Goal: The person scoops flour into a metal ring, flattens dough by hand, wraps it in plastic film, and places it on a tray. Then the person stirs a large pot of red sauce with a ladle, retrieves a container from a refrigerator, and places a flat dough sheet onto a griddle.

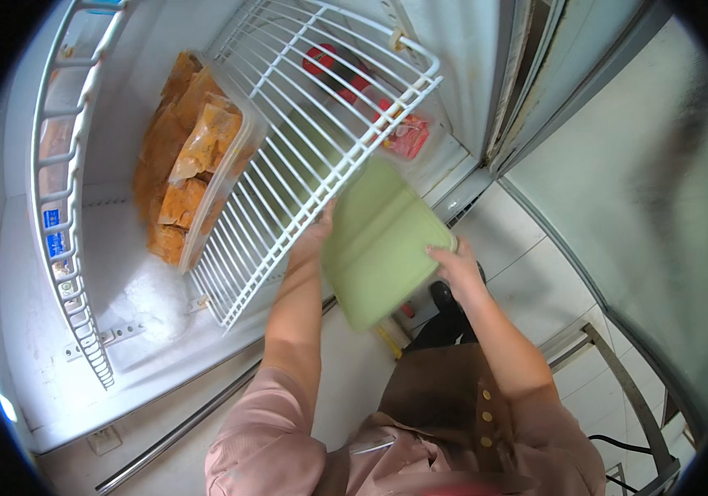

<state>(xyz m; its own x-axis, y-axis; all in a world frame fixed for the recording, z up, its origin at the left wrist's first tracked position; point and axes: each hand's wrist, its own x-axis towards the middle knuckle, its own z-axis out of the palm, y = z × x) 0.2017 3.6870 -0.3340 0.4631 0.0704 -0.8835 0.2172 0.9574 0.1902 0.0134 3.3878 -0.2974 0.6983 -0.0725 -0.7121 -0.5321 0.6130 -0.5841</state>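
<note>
A light green plastic lid or lidded box (385,242) is between my hands, partly beneath the wire shelf and partly out past its front edge. My right hand (458,266) grips its outer corner, with the thumb on top. At its opposite side is my left hand (318,232), partly covered by the shelf's front bars; those fingers look closed on the edge. Behind the bars of the white wire shelf (329,186) more green shows. Whether the green thing is a bare lid or a full box cannot be seen.
On the wire shelf stands a clear plastic tub (214,211) packed with bags of orange-brown food. Frost (156,304) coats the refrigerator wall. Below lie a red-and-pink packet (406,136) and a red-capped jar (320,59). An open glass door (651,155) stands at the right, near a metal frame (630,384).
</note>
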